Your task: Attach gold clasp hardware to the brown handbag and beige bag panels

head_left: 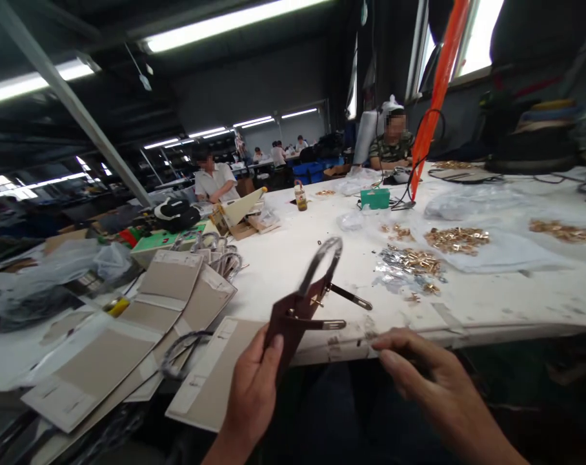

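My left hand (pixel 255 382) is closed around the lower end of a dark brown leather piece (pixel 293 320) with a grey ring handle (pixel 319 261) and two thin straps tipped with metal. It is held upright over the near edge of the white table (pixel 297 258). My right hand (pixel 419 371) hovers to the right at the table edge, fingers curled loosely, pinched on something I cannot make out. A small brass fitting shows on the leather piece.
Beige card panels (pixel 128 336) and more ring handles (pixel 220 255) lie at the left. Piles of brass hardware (pixel 455 239) on plastic sit at the right. A green box (pixel 375 198), a small bottle (pixel 301 196) and an orange pole (pixel 435 97) stand farther back. Other people sit at the tables beyond.
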